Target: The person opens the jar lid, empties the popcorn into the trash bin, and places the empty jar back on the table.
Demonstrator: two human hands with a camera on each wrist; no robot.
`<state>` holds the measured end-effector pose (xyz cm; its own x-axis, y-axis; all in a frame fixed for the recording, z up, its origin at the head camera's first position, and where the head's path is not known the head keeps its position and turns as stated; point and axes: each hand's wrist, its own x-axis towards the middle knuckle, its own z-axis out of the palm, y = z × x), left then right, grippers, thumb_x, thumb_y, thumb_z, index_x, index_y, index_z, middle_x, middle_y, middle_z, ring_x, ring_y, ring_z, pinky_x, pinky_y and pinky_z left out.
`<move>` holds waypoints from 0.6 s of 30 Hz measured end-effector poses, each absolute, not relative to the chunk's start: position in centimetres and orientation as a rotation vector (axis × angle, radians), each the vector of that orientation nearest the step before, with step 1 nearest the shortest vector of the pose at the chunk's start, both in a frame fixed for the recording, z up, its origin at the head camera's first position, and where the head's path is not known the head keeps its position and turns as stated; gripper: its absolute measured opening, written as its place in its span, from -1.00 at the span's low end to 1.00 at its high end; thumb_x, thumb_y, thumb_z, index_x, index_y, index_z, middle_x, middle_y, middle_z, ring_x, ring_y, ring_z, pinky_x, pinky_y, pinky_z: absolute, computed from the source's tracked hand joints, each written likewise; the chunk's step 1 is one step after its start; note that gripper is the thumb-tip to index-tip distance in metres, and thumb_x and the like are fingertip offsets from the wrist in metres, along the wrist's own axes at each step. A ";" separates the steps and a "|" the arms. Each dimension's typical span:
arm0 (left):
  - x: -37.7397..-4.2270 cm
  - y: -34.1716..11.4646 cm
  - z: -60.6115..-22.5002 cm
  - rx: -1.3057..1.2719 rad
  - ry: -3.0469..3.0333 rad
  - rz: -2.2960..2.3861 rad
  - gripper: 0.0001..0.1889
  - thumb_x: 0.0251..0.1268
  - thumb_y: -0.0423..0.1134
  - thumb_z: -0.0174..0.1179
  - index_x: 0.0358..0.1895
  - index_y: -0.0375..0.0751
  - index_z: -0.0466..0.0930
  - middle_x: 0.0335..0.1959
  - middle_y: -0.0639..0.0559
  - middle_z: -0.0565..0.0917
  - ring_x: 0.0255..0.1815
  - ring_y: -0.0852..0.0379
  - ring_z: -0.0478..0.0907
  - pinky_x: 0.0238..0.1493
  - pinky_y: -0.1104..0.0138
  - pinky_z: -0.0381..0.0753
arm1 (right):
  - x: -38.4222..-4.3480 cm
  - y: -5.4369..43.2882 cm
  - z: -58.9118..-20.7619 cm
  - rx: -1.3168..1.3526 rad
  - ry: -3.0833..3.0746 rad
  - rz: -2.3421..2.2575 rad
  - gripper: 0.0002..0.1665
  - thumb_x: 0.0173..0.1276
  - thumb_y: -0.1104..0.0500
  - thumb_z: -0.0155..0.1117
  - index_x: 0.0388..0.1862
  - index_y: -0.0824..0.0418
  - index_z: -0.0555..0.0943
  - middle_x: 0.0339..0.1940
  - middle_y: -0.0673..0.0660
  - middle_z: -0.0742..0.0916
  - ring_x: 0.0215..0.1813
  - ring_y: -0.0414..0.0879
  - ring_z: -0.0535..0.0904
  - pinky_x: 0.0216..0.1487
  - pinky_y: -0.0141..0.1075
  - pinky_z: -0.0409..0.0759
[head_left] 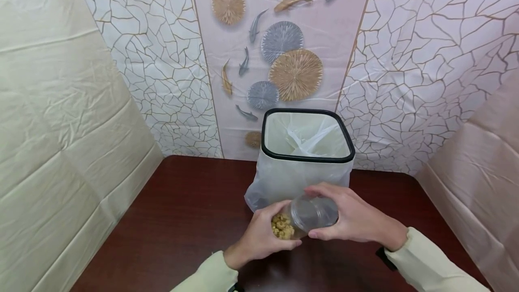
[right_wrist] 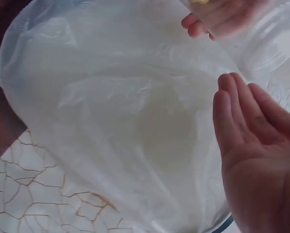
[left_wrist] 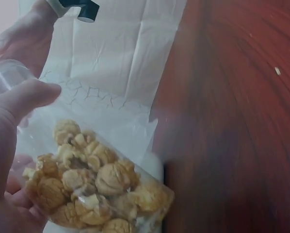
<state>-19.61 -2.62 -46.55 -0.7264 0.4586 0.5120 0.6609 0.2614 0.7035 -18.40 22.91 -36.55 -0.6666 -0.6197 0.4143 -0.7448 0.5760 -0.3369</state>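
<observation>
My left hand (head_left: 261, 233) grips a clear plastic jar (left_wrist: 150, 177) around its side. Caramel popcorn (left_wrist: 91, 184) fills the end nearer the left palm, and the jar is tilted. At the other end my right hand (head_left: 352, 215) holds a clear round lid (head_left: 314, 213) between the thumb below and the fingers above. Whether the lid is seated on the jar or loose, I cannot tell. In the right wrist view the right fingers (right_wrist: 254, 109) lie close together beside the clear plastic. Both hands are above the table, in front of the bin.
A bin (head_left: 308, 159) with a black rim and a white plastic liner (head_left: 300, 177) stands behind the hands on the dark red-brown table (head_left: 182, 220). Patterned cloth (head_left: 162, 57) hangs behind it, with plain cloth at both sides. A small pale crumb (left_wrist: 277, 71) lies on the table.
</observation>
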 end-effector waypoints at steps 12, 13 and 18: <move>-19.3 -5.2 -45.8 -0.879 -2.353 -0.998 -0.12 -0.26 -0.06 0.76 0.30 -0.07 0.62 0.16 0.07 0.78 0.05 0.13 0.77 0.05 0.25 0.75 | -19.1 20.5 -36.9 1.058 -2.614 0.757 -0.05 0.06 -0.34 0.66 0.26 0.23 0.64 0.03 -0.05 0.76 0.06 -0.16 0.72 0.09 -0.17 0.73; -19.3 -5.3 -45.9 -0.868 -2.352 -0.980 -0.13 -0.26 -0.06 0.76 0.30 -0.07 0.63 0.16 0.06 0.78 0.05 0.13 0.77 0.04 0.24 0.76 | -19.2 20.3 -37.1 1.056 -2.613 0.768 -0.06 0.07 -0.33 0.66 0.25 0.24 0.64 0.02 -0.05 0.76 0.05 -0.16 0.72 0.08 -0.18 0.73; -19.1 -5.8 -46.1 -0.827 -2.351 -0.885 -0.13 -0.25 -0.03 0.75 0.30 -0.09 0.63 0.19 0.07 0.77 0.07 0.16 0.77 0.02 0.24 0.77 | -19.4 19.3 -38.0 1.032 -2.593 0.828 -0.12 0.06 -0.28 0.68 0.20 0.24 0.65 -0.05 -0.04 0.75 -0.02 -0.17 0.72 0.03 -0.20 0.74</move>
